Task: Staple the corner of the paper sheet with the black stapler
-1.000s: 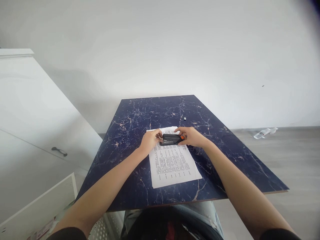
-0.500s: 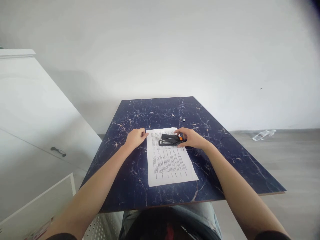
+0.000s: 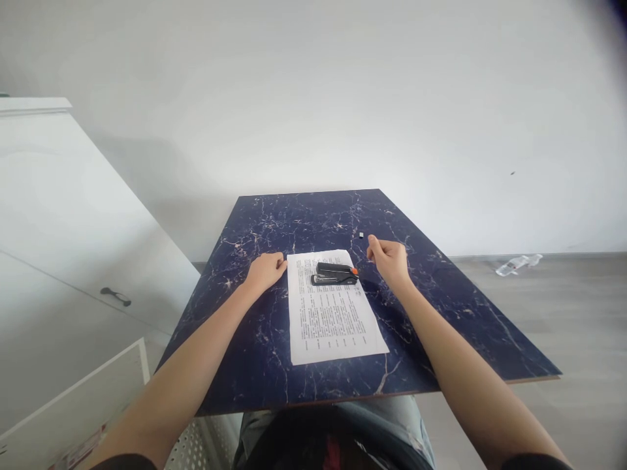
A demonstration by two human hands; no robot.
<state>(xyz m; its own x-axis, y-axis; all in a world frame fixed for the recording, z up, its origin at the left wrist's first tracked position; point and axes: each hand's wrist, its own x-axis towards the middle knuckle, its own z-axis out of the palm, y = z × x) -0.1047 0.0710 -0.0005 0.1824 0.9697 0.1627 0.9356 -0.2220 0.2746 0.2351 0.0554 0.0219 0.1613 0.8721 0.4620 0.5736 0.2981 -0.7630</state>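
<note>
A black stapler (image 3: 336, 275) with an orange spot at its right end lies on printed paper sheets (image 3: 326, 320). My left hand (image 3: 265, 269) rests on the table with its fingers curled in, the thumb at the upper left edge of the paper. Above the table's right part, to the upper right of the stapler and apart from it, is my right hand (image 3: 389, 260). Its fingers are folded in and I see nothing in them. Close to its thumb, on the table, lies a small grey and black piece (image 3: 361, 235), too small to name.
The dark blue marbled table (image 3: 294, 222) reaches almost to the white wall (image 3: 313, 98). A white cabinet (image 3: 63, 196) with a dark handle stands on the left. On the floor at the right lies a clear plastic bottle (image 3: 519, 264).
My right hand has let go of the stapler and moved up and to the right, its fingers folding in. The stapler stays on the paper. My left hand has hardly moved.
</note>
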